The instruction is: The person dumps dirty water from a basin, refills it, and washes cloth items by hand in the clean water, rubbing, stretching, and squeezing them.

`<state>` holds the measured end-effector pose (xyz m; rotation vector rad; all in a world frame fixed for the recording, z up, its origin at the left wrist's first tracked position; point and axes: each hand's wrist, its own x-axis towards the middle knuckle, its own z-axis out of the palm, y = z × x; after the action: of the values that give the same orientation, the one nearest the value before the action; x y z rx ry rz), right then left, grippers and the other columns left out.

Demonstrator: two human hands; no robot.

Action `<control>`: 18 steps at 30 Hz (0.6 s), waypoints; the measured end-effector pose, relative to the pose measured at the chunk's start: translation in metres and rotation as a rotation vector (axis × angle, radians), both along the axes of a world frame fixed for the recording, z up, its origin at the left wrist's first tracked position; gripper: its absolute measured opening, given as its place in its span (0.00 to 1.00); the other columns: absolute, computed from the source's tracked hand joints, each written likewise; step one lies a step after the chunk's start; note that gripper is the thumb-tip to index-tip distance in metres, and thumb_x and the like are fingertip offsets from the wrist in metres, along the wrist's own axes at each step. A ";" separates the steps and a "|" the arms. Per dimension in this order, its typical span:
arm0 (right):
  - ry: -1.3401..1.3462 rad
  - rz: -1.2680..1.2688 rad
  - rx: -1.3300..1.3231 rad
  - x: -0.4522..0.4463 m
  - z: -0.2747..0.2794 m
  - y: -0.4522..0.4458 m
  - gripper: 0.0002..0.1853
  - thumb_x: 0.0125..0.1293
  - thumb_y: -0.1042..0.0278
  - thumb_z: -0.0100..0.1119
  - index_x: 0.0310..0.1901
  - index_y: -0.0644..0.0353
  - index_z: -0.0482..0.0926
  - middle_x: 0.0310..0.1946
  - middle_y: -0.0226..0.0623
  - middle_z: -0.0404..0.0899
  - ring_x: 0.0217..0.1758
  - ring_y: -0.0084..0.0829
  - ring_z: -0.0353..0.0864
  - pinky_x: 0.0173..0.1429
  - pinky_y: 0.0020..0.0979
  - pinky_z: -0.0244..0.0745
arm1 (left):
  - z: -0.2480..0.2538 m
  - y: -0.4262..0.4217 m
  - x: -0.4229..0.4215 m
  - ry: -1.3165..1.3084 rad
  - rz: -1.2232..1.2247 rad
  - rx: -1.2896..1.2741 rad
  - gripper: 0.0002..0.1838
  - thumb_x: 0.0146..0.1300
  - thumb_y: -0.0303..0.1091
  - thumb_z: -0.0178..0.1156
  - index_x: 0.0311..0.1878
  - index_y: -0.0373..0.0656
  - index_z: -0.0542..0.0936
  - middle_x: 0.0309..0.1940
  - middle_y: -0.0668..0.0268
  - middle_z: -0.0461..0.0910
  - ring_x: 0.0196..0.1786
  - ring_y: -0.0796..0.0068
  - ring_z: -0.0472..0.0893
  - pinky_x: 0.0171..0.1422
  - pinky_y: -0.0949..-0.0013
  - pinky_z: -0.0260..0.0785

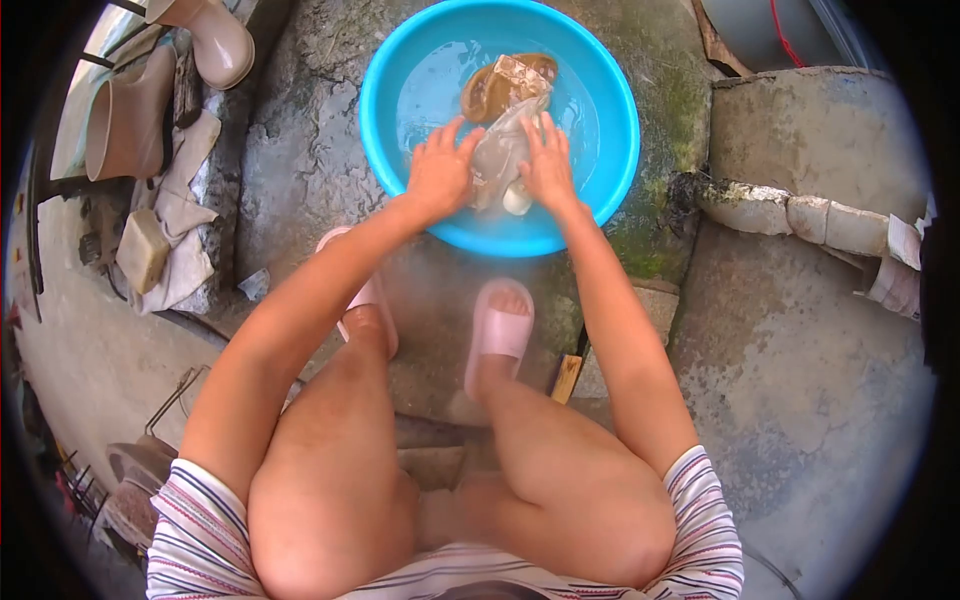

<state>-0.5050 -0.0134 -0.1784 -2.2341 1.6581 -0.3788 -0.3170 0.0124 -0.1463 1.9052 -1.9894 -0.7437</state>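
Observation:
A round blue basin (372, 150) holds water. A thin pale cloth (498, 158) lies wet in it, between my two hands. My left hand (440, 168) is at the cloth's left edge with its fingers stretched apart. My right hand (547, 165) rests along the cloth's right edge, fingers also spread. A brown item (486, 96) with a lighter patterned piece (522, 78) lies just beyond; I cannot tell its exact kind. Near my right wrist sits a small rounded white thing (517, 198), partly by the cloth.
Pink slippers (502, 328) are on my feet before the basin. At the left stand rubber boots (130, 120), a rag (185, 190) and a yellowish block (143, 250). A pipe (790, 212) runs along the concrete at right. A wood piece (567, 378) lies near my right foot.

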 end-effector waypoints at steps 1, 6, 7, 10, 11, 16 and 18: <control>-0.007 -0.001 -0.001 0.009 -0.006 0.008 0.34 0.52 0.73 0.57 0.61 0.52 0.57 0.62 0.52 0.51 0.64 0.55 0.52 0.63 0.54 0.50 | 0.003 0.007 -0.003 -0.120 -0.350 0.139 0.27 0.58 0.39 0.51 0.62 0.47 0.60 0.61 0.52 0.57 0.64 0.51 0.56 0.64 0.49 0.51; 0.385 -0.203 0.590 -0.012 0.003 -0.003 0.35 0.56 0.53 0.54 0.64 0.45 0.53 0.65 0.45 0.50 0.67 0.49 0.49 0.65 0.52 0.45 | 0.014 -0.006 -0.003 -0.630 -0.684 0.598 0.28 0.62 0.54 0.40 0.60 0.47 0.66 0.66 0.63 0.52 0.68 0.53 0.50 0.68 0.46 0.37; 0.453 -0.206 0.612 -0.010 0.005 0.000 0.32 0.57 0.53 0.52 0.64 0.43 0.55 0.67 0.41 0.46 0.68 0.50 0.45 0.64 0.56 0.45 | 0.013 -0.007 0.002 -0.628 -0.627 0.576 0.28 0.61 0.53 0.42 0.58 0.46 0.68 0.65 0.60 0.53 0.68 0.54 0.51 0.68 0.47 0.37; 0.558 0.216 0.631 -0.005 0.014 0.006 0.34 0.56 0.51 0.54 0.64 0.44 0.54 0.64 0.46 0.50 0.65 0.48 0.54 0.62 0.50 0.54 | 0.013 -0.014 0.005 -0.719 -0.596 0.602 0.27 0.61 0.51 0.43 0.60 0.46 0.66 0.65 0.56 0.53 0.67 0.53 0.51 0.67 0.47 0.41; 0.557 0.220 0.636 -0.017 0.011 -0.006 0.34 0.56 0.51 0.54 0.64 0.44 0.54 0.64 0.46 0.50 0.65 0.48 0.54 0.62 0.50 0.54 | 0.006 -0.014 0.008 -0.718 -0.596 0.608 0.27 0.61 0.51 0.43 0.60 0.46 0.66 0.65 0.56 0.53 0.67 0.53 0.51 0.67 0.47 0.41; 0.061 -0.432 0.412 -0.016 -0.004 -0.008 0.36 0.49 0.60 0.61 0.61 0.53 0.58 0.60 0.50 0.58 0.61 0.48 0.61 0.60 0.38 0.62 | -0.016 -0.012 0.004 0.241 0.112 0.433 0.31 0.60 0.51 0.46 0.63 0.46 0.60 0.62 0.51 0.56 0.65 0.49 0.56 0.62 0.46 0.51; -0.110 -0.406 0.366 0.002 -0.039 0.014 0.30 0.47 0.64 0.63 0.54 0.57 0.66 0.44 0.47 0.74 0.48 0.44 0.73 0.53 0.37 0.68 | 0.009 -0.008 -0.007 0.509 0.345 0.635 0.31 0.60 0.53 0.45 0.62 0.46 0.60 0.61 0.52 0.58 0.63 0.49 0.57 0.62 0.46 0.52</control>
<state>-0.5033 0.0009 -0.2175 -1.5888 1.9366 -0.2609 -0.3241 0.0044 -0.1370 2.0024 -1.1527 -1.6868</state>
